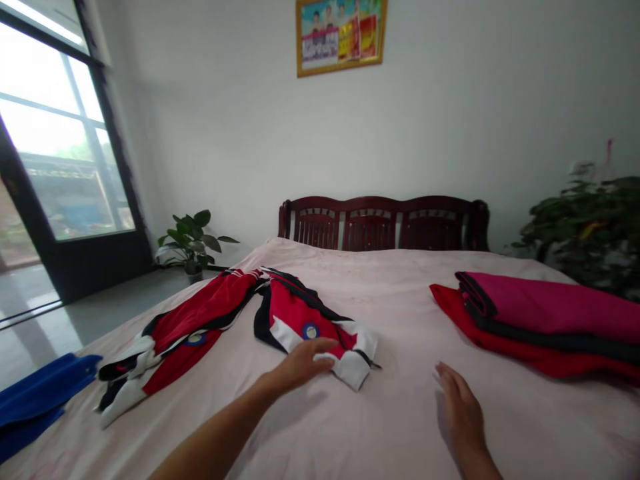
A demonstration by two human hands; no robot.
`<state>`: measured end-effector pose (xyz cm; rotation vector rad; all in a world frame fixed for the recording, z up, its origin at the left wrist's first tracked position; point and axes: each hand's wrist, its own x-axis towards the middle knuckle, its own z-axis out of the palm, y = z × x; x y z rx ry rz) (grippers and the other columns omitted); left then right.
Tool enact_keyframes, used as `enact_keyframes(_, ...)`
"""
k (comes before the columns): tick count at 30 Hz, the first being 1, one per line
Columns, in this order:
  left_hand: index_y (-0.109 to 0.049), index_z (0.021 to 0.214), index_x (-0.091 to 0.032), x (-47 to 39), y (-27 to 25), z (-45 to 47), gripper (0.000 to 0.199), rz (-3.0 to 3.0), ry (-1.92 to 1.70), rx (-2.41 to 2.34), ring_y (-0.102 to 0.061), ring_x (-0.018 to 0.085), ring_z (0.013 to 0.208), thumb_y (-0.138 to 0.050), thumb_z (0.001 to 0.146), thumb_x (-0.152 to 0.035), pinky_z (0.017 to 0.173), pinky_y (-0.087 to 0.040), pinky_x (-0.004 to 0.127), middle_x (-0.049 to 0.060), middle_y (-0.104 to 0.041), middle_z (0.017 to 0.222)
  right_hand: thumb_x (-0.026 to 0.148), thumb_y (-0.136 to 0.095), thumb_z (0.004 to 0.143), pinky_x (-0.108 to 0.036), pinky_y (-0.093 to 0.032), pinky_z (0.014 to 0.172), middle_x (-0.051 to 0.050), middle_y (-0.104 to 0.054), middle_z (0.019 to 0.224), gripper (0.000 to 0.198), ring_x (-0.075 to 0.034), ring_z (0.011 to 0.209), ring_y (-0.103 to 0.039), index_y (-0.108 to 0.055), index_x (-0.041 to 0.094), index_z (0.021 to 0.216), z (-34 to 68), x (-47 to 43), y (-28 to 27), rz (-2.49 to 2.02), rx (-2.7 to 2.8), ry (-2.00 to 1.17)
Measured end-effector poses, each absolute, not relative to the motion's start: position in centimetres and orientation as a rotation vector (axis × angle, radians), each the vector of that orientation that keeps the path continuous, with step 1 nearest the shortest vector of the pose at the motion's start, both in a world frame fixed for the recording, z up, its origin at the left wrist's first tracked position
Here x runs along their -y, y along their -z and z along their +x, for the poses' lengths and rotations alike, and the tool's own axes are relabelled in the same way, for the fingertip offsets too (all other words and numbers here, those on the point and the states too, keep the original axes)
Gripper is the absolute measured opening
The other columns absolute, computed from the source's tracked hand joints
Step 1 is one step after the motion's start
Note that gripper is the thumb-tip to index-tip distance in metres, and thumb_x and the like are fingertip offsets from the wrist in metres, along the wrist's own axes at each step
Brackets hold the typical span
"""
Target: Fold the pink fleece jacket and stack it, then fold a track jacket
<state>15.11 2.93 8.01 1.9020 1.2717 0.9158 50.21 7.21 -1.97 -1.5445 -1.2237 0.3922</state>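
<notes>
A folded red, white and black jacket with a round blue badge lies on the pink bedsheet. My left hand is over its white lower end, thumb and fingers apart; whether it touches the cloth I cannot tell. My right hand hovers above the sheet to the right of the jacket, fingers stretched out and holding nothing. On the left lies a second red, white and black jacket, loosely bunched, with a similar badge.
Folded magenta cloth rests on black and red cloth at the right. Blue cloth lies at the left edge. Beyond the sheet stand a dark wooden bench back and potted plants; a glass door is on the left.
</notes>
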Motion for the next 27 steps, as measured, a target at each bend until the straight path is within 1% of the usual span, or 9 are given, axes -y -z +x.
enact_keyframes(2, -0.065, 0.128, -0.02, -2.4, -5.0, 15.0, 0.042, 2.044, -0.909, -1.622, -0.058, 0.025, 0.127, -0.06, 0.086, -0.024, 0.112, -0.041, 0.041, 0.01, -0.065, 0.135, 0.061, -0.034, 0.089, -0.04, -0.044, 0.105, -0.015, -0.066, 0.13, 0.067, -0.03, 0.123, -0.058, -0.061, 0.012, 0.127, 50.2, -6.8, 1.3, -1.493, 1.109, -0.537)
enact_keyframes(5, -0.057, 0.139, -0.018, -2.0, -1.9, 13.9, 0.051, 2.05, -0.748, -2.15, -0.045, 0.032, 0.139, -0.056, 0.088, -0.024, 0.116, -0.033, 0.05, 0.015, -0.053, 0.147, 0.062, -0.037, 0.085, -0.042, -0.039, 0.109, -0.017, -0.065, 0.131, 0.068, -0.031, 0.126, -0.056, -0.063, 0.012, 0.122, 50.0, -6.7, 0.7, -1.495, 1.141, -0.619)
enact_keyframes(7, -0.051, 0.145, -0.02, -1.8, -0.6, 13.3, 0.054, 2.018, -0.605, -2.33, -0.039, 0.035, 0.143, -0.053, 0.091, -0.026, 0.116, -0.03, 0.055, 0.015, -0.046, 0.154, 0.061, -0.039, 0.083, -0.042, -0.04, 0.109, -0.016, -0.067, 0.129, 0.065, -0.031, 0.124, -0.057, -0.066, 0.014, 0.118, 49.8, -7.0, 0.7, -1.518, 1.216, -0.615)
enact_keyframes(11, -0.047, 0.147, -0.023, -1.8, 0.6, 13.2, 0.053, 2.062, -0.462, -2.394, -0.038, 0.032, 0.144, -0.046, 0.095, -0.027, 0.117, -0.027, 0.053, 0.013, -0.045, 0.155, 0.058, -0.04, 0.08, -0.04, -0.043, 0.104, -0.011, -0.073, 0.118, 0.056, -0.029, 0.117, -0.062, -0.072, 0.02, 0.105, 49.9, -7.5, 1.1, -1.572, 1.384, -0.552)
enact_keyframes(14, -0.048, 0.147, -0.024, -1.8, 0.9, 13.3, 0.052, 2.085, -0.475, -2.405, -0.039, 0.031, 0.143, -0.044, 0.095, -0.028, 0.117, -0.026, 0.052, 0.012, -0.046, 0.154, 0.056, -0.038, 0.081, -0.04, -0.046, 0.099, -0.008, -0.075, 0.109, 0.054, -0.028, 0.111, -0.065, -0.073, 0.022, 0.103, 50.0, -7.7, 1.4, -1.629, 1.459, -0.524)
enact_keyframes(18, -0.048, 0.146, -0.023, -1.9, 1.1, 13.0, 0.052, 2.098, -0.526, -2.369, -0.04, 0.03, 0.142, -0.045, 0.095, -0.027, 0.117, -0.026, 0.05, 0.012, -0.047, 0.153, 0.056, -0.036, 0.083, -0.038, -0.047, 0.096, -0.008, -0.075, 0.109, 0.054, -0.027, 0.108, -0.066, -0.073, 0.022, 0.105, 50.1, -7.7, 1.5, -1.671, 1.508, -0.523)
enact_keyframes(27, -0.05, 0.144, -0.023, -2.1, 1.5, 12.6, 0.05, 2.1, -0.596, -2.352, -0.04, 0.028, 0.141, -0.047, 0.094, -0.027, 0.117, -0.027, 0.048, 0.011, -0.049, 0.151, 0.054, -0.039, 0.081, -0.037, -0.049, 0.093, -0.007, -0.076, 0.107, 0.051, -0.027, 0.106, -0.067, -0.074, 0.023, 0.104, 50.1, -7.6, 1.5, -1.662, 1.519, -0.533)
